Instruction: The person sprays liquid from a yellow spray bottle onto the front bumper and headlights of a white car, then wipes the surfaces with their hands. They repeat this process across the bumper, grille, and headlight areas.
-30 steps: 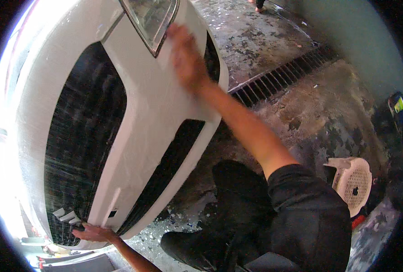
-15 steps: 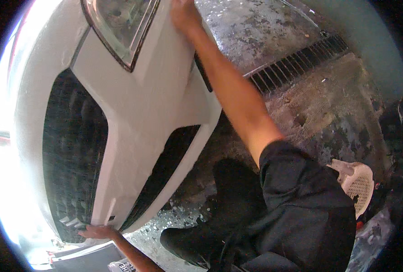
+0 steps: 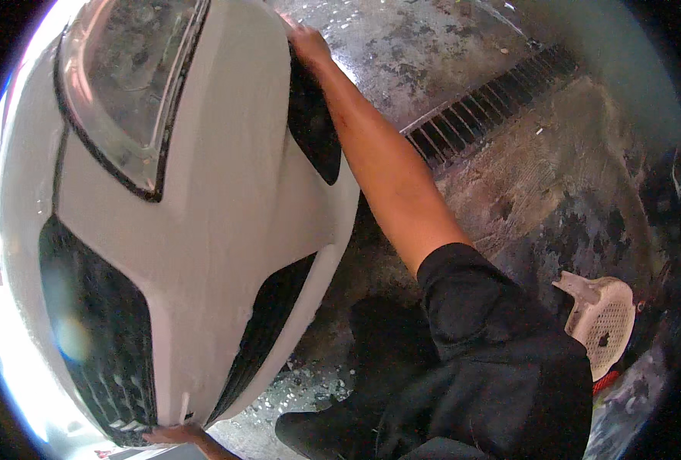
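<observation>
The white front bumper [image 3: 202, 238] of a car fills the left half of the head view, with a clear headlight [image 3: 126, 84] above it and dark grille openings [image 3: 99, 322]. My right arm reaches up across the view. Its hand [image 3: 308, 46] is open at the bumper's far edge, beside a black side opening [image 3: 313, 130]; the fingertips are slightly blurred. At the bottom left, my left hand [image 3: 173, 435] lies with outstretched fingers on the bumper by the lower end of the grille. I see nothing held in either hand.
A slotted metal floor drain [image 3: 486, 107] runs across the worn concrete floor [image 3: 501, 199] on the far right. A pale perforated plastic piece [image 3: 601, 318] stands at the right, with something red under it. My black-clad legs [image 3: 386, 345] are close to the bumper.
The view has shifted, so the bumper sits lower and more headlight shows. My right hand has moved from the panel beside the headlight to the outer edge. My left hand stays by the grille.
</observation>
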### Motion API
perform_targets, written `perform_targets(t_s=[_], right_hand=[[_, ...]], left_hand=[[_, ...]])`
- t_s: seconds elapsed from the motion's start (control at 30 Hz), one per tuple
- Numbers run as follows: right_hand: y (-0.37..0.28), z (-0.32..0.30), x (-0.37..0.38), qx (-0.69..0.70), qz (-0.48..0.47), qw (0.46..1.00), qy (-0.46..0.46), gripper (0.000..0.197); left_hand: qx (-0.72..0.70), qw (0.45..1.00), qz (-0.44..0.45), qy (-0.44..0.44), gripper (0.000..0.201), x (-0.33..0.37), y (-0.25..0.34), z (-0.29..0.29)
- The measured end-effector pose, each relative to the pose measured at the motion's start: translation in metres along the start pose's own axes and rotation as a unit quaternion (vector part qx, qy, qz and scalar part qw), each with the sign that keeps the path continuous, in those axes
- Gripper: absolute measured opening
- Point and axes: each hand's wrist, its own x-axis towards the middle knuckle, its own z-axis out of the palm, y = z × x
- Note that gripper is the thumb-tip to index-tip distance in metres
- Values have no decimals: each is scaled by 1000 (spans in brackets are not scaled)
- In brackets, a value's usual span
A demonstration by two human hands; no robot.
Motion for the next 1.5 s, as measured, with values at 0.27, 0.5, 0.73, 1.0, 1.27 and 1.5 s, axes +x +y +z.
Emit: perform_targets(t_s=[0.27,0.5,0.73,1.0,1.27,1.5], right_hand=[[-36,23,-160,405,-69,898,154,52],[-49,0,-207,340,1,935,98,55],[-180,-19,-424,247,241,937,60,52],[-266,-80,-344,332,178,911,170,49],[-181,-25,-420,141,311,940,-8,47],[-32,-3,-237,202,254,946,0,48]], left_hand=[[70,968,-213,-116,80,-56,-68,-51],[52,985,-111,-124,82,-54,-69,-62],[68,976,-161,-129,62,-35,-56,-56],[95,986,-107,-85,53,-54,-78,-44],[107,985,-86,-106,65,-61,-74,-53],[78,974,-177,-118,68,-54,-60,-43]])
